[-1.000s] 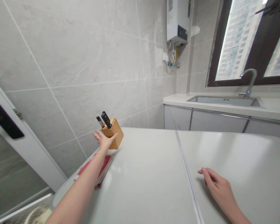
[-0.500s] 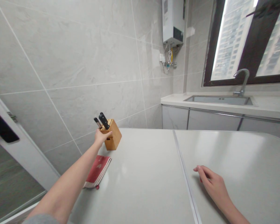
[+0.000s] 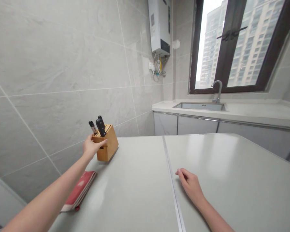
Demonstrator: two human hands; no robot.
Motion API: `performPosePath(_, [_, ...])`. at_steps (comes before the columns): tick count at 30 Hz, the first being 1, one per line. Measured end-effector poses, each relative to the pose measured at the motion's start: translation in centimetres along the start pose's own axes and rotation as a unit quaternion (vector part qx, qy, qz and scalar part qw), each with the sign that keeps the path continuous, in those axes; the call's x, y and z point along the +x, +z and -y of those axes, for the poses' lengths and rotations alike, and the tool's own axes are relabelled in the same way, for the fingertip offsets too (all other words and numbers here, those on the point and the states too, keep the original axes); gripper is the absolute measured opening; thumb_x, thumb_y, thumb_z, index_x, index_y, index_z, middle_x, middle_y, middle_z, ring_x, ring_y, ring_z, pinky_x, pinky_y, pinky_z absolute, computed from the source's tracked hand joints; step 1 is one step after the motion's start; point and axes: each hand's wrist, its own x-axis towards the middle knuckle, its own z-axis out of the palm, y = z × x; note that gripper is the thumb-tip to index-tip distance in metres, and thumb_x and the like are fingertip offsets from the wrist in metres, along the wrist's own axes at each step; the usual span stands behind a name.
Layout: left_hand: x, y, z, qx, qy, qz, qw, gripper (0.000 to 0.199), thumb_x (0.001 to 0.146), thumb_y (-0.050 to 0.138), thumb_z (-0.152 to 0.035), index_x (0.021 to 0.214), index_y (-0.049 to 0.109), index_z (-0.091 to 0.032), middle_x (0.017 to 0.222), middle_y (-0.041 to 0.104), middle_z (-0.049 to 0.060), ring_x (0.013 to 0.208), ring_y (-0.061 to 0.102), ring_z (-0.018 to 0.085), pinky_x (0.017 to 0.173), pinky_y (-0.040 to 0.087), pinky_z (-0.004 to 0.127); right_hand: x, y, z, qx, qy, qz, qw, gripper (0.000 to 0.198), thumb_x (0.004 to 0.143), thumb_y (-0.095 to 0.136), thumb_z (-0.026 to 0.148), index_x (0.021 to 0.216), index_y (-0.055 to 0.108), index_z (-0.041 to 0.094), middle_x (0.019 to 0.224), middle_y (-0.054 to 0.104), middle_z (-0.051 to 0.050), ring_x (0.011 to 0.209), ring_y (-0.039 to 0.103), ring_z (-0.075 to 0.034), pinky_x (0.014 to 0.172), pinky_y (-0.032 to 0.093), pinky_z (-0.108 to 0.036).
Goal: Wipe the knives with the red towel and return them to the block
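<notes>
At the far left of the table stands a wooden knife block (image 3: 111, 143) with black-handled knives (image 3: 101, 127) and a rod-like black handle (image 3: 92, 126) in its top. My left hand (image 3: 92, 146) grips the block's near side, thumb across the front and the other fingers mostly hidden behind it. A thin shadow lies under the block; whether its base fully touches the table I cannot tell. My right hand (image 3: 189, 183) rests by the table's seam, fingers curled in, with nothing visible in it. A folded red cloth (image 3: 80, 190) lies partly behind my left forearm.
The pale table (image 3: 137, 183) has a raised seam strip (image 3: 170, 174) running away from me. Beyond it are a counter (image 3: 251, 108) with a sink (image 3: 198, 106) and faucet (image 3: 217, 90). A tiled wall borders the left side, with a water heater (image 3: 159, 27) above.
The view has swung to the right, so everything sits further left in the picture. My left hand keeps its hold on the knife block; the block appears slightly nearer. My right hand stays curled.
</notes>
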Motion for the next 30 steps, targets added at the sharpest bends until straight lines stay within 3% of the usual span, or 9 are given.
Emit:
performPosePath(4, [-2.5,1.9,-5.7,-0.071,0.074,0.074,0.992,0.076,0.052,0.077,-0.039,0.117,0.048,-0.013,0.109,0.062,0.01,0.093,0.06,0.025,0.078,0.05,0.034,-0.2,-0.2,0.5,0.0,-0.012,0.002,1.0,0.038,0.088,0.034,0.038,0.071,0.061,0.017,0.055,0.053,0.001,0.052,0.049,-0.014,0.055,0.035,-0.024])
performPosePath(10, [-9.5,7.8,-14.1,-0.238,0.113,0.171,0.949,0.067,0.053,0.079,-0.033,0.112,0.053,-0.013,0.104,0.064,0.011,0.089,0.062,0.023,0.072,0.051,0.03,-0.5,-0.3,0.8,-0.004,-0.025,-0.001,1.0,0.04,0.087,0.033,0.038,0.069,0.062,0.016,0.055,0.057,0.0,0.053,0.051,-0.014,0.054,0.036,-0.024])
performPosePath(17, [-18.7,14.1,-21.3,-0.241,0.109,0.175,0.948,0.071,0.047,0.081,-0.042,0.108,0.056,-0.017,0.099,0.066,0.01,0.09,0.061,0.024,0.077,0.047,0.032,-0.6,-0.4,0.6,-0.014,-0.037,0.006,0.999,0.042,0.088,0.031,0.039,0.068,0.06,0.016,0.059,0.059,-0.002,0.056,0.054,-0.015,0.058,0.038,-0.024])
performPosePath(23, [-23.5,16.8,-24.4,-0.214,0.065,0.201,0.954,0.075,0.049,0.081,-0.042,0.114,0.052,-0.02,0.103,0.066,0.012,0.095,0.06,0.025,0.081,0.044,0.032,-0.7,-0.3,0.1,-0.019,-0.053,-0.001,0.998,0.038,0.088,0.034,0.037,0.068,0.058,0.016,0.059,0.059,-0.002,0.055,0.052,-0.015,0.057,0.039,-0.024])
performPosePath(30, [-25.3,18.3,-25.3,-0.182,0.04,0.204,0.961,0.075,0.052,0.08,-0.037,0.118,0.047,-0.024,0.109,0.063,0.01,0.102,0.057,0.026,0.087,0.04,0.032,-0.5,0.1,-0.5,-0.034,-0.064,-0.009,0.997,0.037,0.086,0.036,0.036,0.061,0.054,0.017,0.052,0.055,-0.001,0.049,0.049,-0.014,0.051,0.036,-0.024])
